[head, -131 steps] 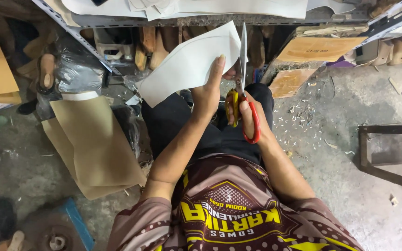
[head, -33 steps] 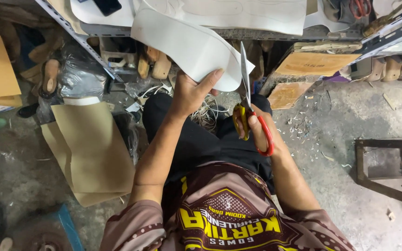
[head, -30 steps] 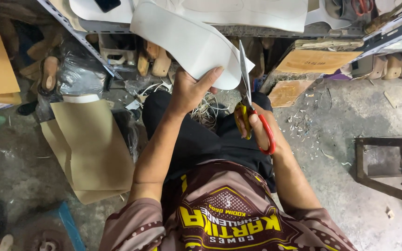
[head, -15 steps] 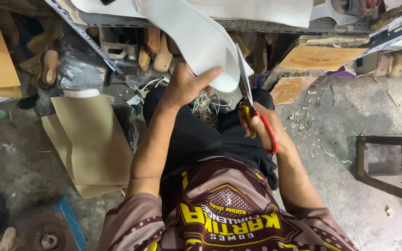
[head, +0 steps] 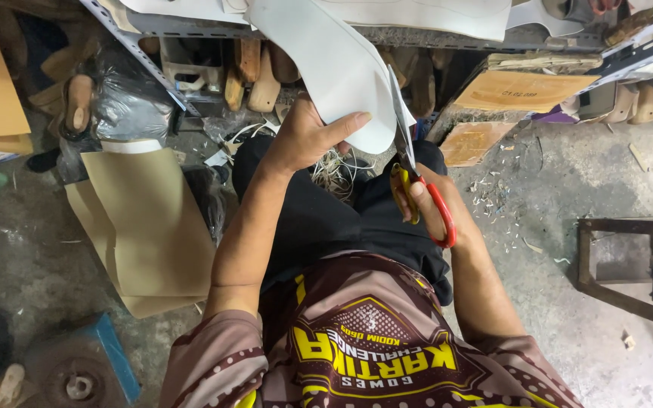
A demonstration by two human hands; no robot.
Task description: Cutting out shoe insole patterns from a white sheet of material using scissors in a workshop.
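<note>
**Cutting a white sheet with scissors, seated**

My left hand (head: 307,136) grips the lower edge of a curved white sheet (head: 326,60), thumb laid across the front face, the other fingers hidden behind it. The sheet rises up and left from my grip, toward the metal shelf rail (head: 126,30) at the top of the view.

My right hand (head: 428,208) is closed through the loops of the scissors (head: 410,162), which have one yellow and one red handle. The blades point up along the right edge of the sheet and touch it. They look nearly closed, though at this angle I can't say for sure.

Both hands are over my lap, on black trousers, with a brown and yellow shirt below.

Around me:
- flat brown cardboard pieces (head: 145,227) on the concrete floor to my left
- wooden shoe lasts (head: 255,75) under the shelf
- a tangle of thin pale offcuts (head: 334,170) between my knees
- small scraps (head: 493,200) scattered on the floor to the right
- a dark wooden stool (head: 617,257) far right
</note>
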